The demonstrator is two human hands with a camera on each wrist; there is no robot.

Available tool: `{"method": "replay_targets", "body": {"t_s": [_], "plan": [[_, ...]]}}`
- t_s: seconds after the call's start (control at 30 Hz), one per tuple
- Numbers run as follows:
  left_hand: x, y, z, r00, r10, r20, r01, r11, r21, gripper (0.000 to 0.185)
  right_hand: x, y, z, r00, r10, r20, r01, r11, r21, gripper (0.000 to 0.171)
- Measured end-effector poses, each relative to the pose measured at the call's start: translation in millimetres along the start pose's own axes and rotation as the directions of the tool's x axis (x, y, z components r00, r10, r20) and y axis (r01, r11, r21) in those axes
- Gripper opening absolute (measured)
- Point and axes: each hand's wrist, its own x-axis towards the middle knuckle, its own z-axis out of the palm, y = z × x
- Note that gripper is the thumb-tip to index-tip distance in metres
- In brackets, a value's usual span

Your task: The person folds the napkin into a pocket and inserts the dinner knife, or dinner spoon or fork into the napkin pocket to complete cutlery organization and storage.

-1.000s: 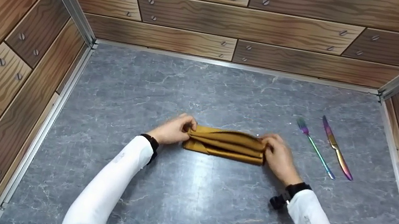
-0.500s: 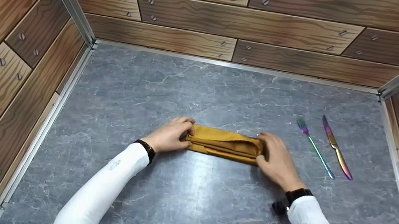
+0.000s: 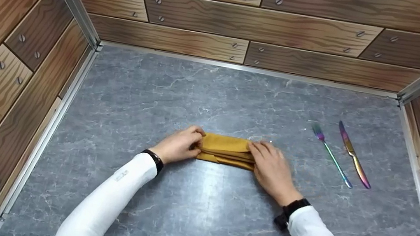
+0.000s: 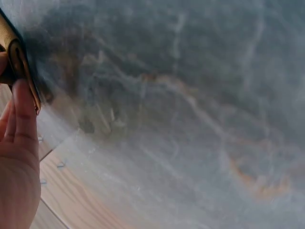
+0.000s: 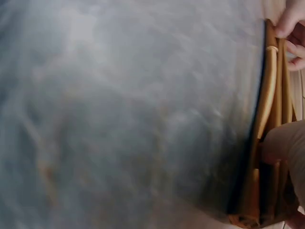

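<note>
A mustard-yellow cloth napkin (image 3: 226, 149), folded into a narrow band, lies mid-table on the grey marble top (image 3: 195, 215). My left hand (image 3: 183, 145) pinches its left end with curled fingers. My right hand (image 3: 269, 168) covers the right part, fingers over the top and thumb at the near edge, holding the folds. The right end is hidden under that hand. In the left wrist view the napkin's layered edge (image 4: 19, 62) sits against my fingers (image 4: 21, 124). In the right wrist view the stacked folds (image 5: 267, 119) run along my thumb (image 5: 281, 143).
An iridescent fork (image 3: 331, 155) and knife (image 3: 354, 155) lie side by side to the right of the napkin. Wood-pattern walls (image 3: 257, 25) with metal rails enclose the table at the back, left and right.
My right hand has moved left along the napkin, so less of the cloth shows. The left hand has stayed at the left end. Fork and knife have not moved.
</note>
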Motion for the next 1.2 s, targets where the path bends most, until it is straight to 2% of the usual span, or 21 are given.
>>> {"method": "replay_targets", "body": {"t_s": [0.1, 0.2, 0.37, 0.43, 0.53, 0.67, 0.73, 0.83, 0.97, 1.1, 1.2], "plan": [[-0.9, 0.4, 0.7, 1.0, -0.002, -0.001, 0.002, 1.0, -0.031, 0.008, -0.1, -3.2, 4.2, 0.997, -0.038, -0.069, 0.034, 0.998, -0.052, 0.037], [-1.7, 1.9, 1.1, 1.0, -0.001, -0.001, 0.001, 1.0, -0.022, 0.008, 0.0, -6.5, 6.7, 0.989, -0.063, -0.137, 0.053, 0.996, -0.076, 0.021], [-2.5, 6.4, 2.3, 1.0, -0.006, 0.013, 0.006, 0.999, 0.034, 0.009, -0.4, -15.9, 5.7, 0.977, -0.076, -0.199, 0.059, 0.994, -0.092, 0.013], [-2.6, 8.8, 2.9, 1.0, -0.011, 0.016, 0.01, 0.999, 0.053, 0.008, -1.6, -21.1, 4.3, 0.983, -0.05, -0.179, 0.036, 0.996, -0.085, 0.013], [-3.1, 12.5, 4.3, 0.999, -0.028, 0.019, 0.027, 0.998, 0.062, 0.007, -5.1, -28.4, 3.4, 0.995, 0.031, -0.096, -0.037, 0.998, -0.058, 0.016], [-3.5, 15.8, 7.6, 0.999, -0.047, 0.002, 0.047, 0.998, 0.031, 0.008, -9.4, -32.6, 4.9, 0.99, 0.138, 0.013, -0.137, 0.989, -0.054, 0.018], [-3.3, 16.9, 9.2, 0.998, -0.061, -0.016, 0.061, 0.998, 0.002, 0.008, -8.8, -31.5, 5.7, 0.986, 0.164, 0.023, -0.162, 0.985, -0.056, 0.018], [-1.9, 18.8, 10.2, 0.996, -0.082, -0.045, 0.081, 0.996, -0.025, 0.007, -4.9, -26.5, 6.2, 0.984, 0.175, -0.009, -0.175, 0.983, -0.062, 0.019], [1.2, 20.3, 9.7, 0.994, -0.094, -0.062, 0.093, 0.996, -0.012, 0.005, 2.5, -19.8, 5.1, 0.98, 0.193, -0.041, -0.196, 0.978, -0.072, 0.017], [3.4, 19.7, 9.5, 0.994, -0.093, -0.048, 0.095, 0.995, 0.039, 0.005, 4.6, -18.4, 4.0, 0.975, 0.222, 0.019, -0.22, 0.973, -0.075, 0.016], [4.9, 19.0, 9.4, 0.996, -0.084, -0.028, 0.087, 0.991, 0.103, 0.006, 3.5, -17.9, 4.7, 0.975, 0.211, 0.075, -0.203, 0.974, -0.104, 0.016]]}}
